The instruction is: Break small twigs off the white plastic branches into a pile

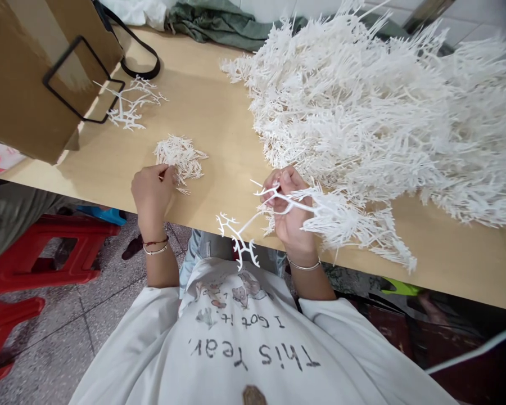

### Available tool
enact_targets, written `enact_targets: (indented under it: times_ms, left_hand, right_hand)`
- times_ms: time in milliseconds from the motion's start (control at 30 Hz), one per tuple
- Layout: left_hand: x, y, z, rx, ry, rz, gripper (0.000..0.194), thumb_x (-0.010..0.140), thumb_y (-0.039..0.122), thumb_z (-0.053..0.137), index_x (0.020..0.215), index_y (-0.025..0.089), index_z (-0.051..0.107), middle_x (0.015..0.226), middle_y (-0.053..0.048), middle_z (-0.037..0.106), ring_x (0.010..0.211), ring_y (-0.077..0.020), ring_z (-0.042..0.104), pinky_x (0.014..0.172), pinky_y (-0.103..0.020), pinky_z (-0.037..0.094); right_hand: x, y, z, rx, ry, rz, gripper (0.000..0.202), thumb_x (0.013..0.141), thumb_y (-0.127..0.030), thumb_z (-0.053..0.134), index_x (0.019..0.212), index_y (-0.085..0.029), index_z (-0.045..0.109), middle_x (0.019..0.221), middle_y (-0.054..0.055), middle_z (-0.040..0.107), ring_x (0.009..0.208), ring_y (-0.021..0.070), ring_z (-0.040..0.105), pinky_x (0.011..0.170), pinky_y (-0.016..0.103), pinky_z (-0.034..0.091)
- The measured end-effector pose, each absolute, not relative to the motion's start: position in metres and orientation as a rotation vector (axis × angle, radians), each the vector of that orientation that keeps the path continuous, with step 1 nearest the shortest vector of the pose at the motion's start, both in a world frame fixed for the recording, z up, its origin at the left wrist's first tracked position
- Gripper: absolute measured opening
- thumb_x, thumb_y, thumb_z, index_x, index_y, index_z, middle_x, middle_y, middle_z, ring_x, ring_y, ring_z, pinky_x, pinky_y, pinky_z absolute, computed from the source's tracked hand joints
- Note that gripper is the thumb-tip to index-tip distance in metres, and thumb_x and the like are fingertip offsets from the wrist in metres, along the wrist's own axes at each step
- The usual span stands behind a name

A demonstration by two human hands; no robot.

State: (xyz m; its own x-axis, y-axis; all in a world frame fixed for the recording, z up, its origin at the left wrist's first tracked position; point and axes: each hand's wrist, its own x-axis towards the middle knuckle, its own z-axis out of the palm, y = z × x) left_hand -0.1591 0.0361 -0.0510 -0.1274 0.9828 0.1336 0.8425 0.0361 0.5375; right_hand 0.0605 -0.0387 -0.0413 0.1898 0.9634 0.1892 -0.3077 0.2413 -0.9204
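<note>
My right hand (293,211) is closed on a white branched plastic piece (276,197), whose bare twigs stretch left past the table edge and whose bushy part (341,219) spreads to the right. My left hand (154,188) has its fingers pinched together beside a small heap of white sprigs (180,157); what those fingertips hold, if anything, is too small to make out. Farther back on the left lies another white branched piece (135,104), partly on a black wire frame (84,81).
A huge pile of white branches (362,107) covers the right of the table (223,124). A cardboard box (34,67) stands at the back left, near a black strap (145,70). Green cloth (219,21) lies along the back. Red stools (63,253) are at the lower left.
</note>
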Motion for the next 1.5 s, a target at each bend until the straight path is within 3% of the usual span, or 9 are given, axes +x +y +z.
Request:
enact_targets:
  times_ms: [300, 400, 500, 600, 833, 1067, 1267, 1400, 1500]
  left_hand:
    - [-0.166, 0.049, -0.063, 1.735, 2.088, 0.957, 0.027, 0.070, 0.047, 0.065, 0.073, 0.020, 0.070, 0.067, -0.002, 0.067, 0.065, -0.0190, 0.061, 0.064, -0.030, 0.040]
    - [-0.163, 0.047, -0.061, 1.757, 2.072, 1.064, 0.034, 0.066, 0.045, 0.070, 0.089, 0.021, 0.066, 0.072, -0.001, 0.067, 0.062, -0.0160, 0.057, 0.062, -0.029, 0.040]
    - [-0.146, 0.027, -0.053, 1.771, 1.907, 1.381, 0.039, 0.073, 0.045, 0.066, 0.104, 0.022, 0.058, 0.078, 0.001, 0.064, 0.052, -0.0097, 0.045, 0.055, -0.026, 0.036]
    - [-0.117, -0.007, -0.044, 1.817, 1.465, 1.565, 0.021, 0.085, 0.040, 0.053, 0.084, 0.020, 0.060, 0.070, 0.000, 0.057, 0.054, -0.0090, 0.044, 0.052, -0.025, 0.034]
    - [-0.068, -0.057, -0.034, 1.973, 0.881, 1.225, 0.036, 0.068, 0.046, 0.072, 0.071, 0.020, 0.047, 0.066, 0.002, 0.047, 0.055, -0.0090, 0.036, 0.053, -0.026, 0.031]
    - [-0.072, -0.058, -0.034, 1.730, 0.907, 1.046, 0.055, 0.076, 0.073, 0.036, 0.076, 0.020, 0.049, 0.056, 0.003, 0.037, 0.051, -0.0106, 0.032, 0.051, -0.028, 0.025]
    - [-0.090, -0.056, -0.035, 1.661, 0.905, 0.852, 0.034, 0.080, 0.047, 0.057, 0.066, 0.018, 0.048, 0.060, 0.003, 0.041, 0.055, -0.0089, 0.036, 0.052, -0.025, 0.029]
    - [-0.093, -0.054, -0.040, 1.559, 0.865, 0.890, 0.032, 0.088, 0.042, 0.048, 0.067, 0.018, 0.049, 0.061, 0.002, 0.042, 0.056, -0.0092, 0.038, 0.052, -0.025, 0.031]
    - [-0.091, -0.054, -0.048, 1.489, 0.890, 0.967, 0.032, 0.090, 0.044, 0.042, 0.073, 0.019, 0.053, 0.061, 0.001, 0.043, 0.055, -0.0099, 0.039, 0.052, -0.025, 0.033]
  right_hand:
    - [0.058, -0.040, -0.047, -0.877, -0.926, 1.049, 0.025, 0.088, -0.031, 0.055, 0.067, -0.020, 0.046, 0.069, -0.001, 0.039, 0.054, 0.0078, 0.033, 0.047, 0.025, 0.029]
    - [0.058, -0.037, -0.049, -0.859, -0.898, 1.053, 0.025, 0.087, -0.032, 0.056, 0.068, -0.020, 0.045, 0.068, -0.002, 0.038, 0.052, 0.0072, 0.033, 0.046, 0.024, 0.030]
    - [0.058, -0.034, -0.051, -0.886, -0.870, 1.038, 0.025, 0.086, -0.033, 0.056, 0.068, -0.021, 0.044, 0.067, -0.002, 0.039, 0.051, 0.0075, 0.032, 0.045, 0.023, 0.029]
    - [0.058, -0.033, -0.050, -0.926, -0.901, 1.009, 0.025, 0.086, -0.036, 0.055, 0.069, -0.021, 0.045, 0.066, -0.002, 0.040, 0.052, 0.0079, 0.034, 0.045, 0.023, 0.030]
    - [0.053, -0.044, -0.039, -1.093, -1.085, 0.895, 0.029, 0.088, -0.040, 0.051, 0.069, -0.022, 0.039, 0.063, -0.003, 0.033, 0.054, 0.0095, 0.033, 0.050, 0.025, 0.031]
    - [0.053, -0.054, -0.039, -1.196, -1.412, 0.275, 0.026, 0.089, -0.030, 0.050, 0.066, -0.021, 0.044, 0.064, -0.001, 0.040, 0.060, 0.0118, 0.039, 0.060, 0.029, 0.035]
    - [0.056, -0.050, -0.042, -1.219, -1.597, 0.252, 0.022, 0.088, -0.029, 0.051, 0.068, -0.022, 0.050, 0.067, 0.001, 0.045, 0.068, 0.0153, 0.045, 0.071, 0.033, 0.038]
    - [0.055, -0.057, -0.047, -1.201, -1.442, 0.148, 0.017, 0.082, -0.033, 0.061, 0.074, -0.022, 0.050, 0.075, 0.002, 0.048, 0.077, 0.0170, 0.047, 0.073, 0.034, 0.039]
    - [0.055, -0.069, -0.052, -1.218, -1.302, 0.246, 0.023, 0.084, -0.033, 0.059, 0.068, -0.022, 0.046, 0.066, -0.001, 0.042, 0.064, 0.0130, 0.041, 0.064, 0.029, 0.036]
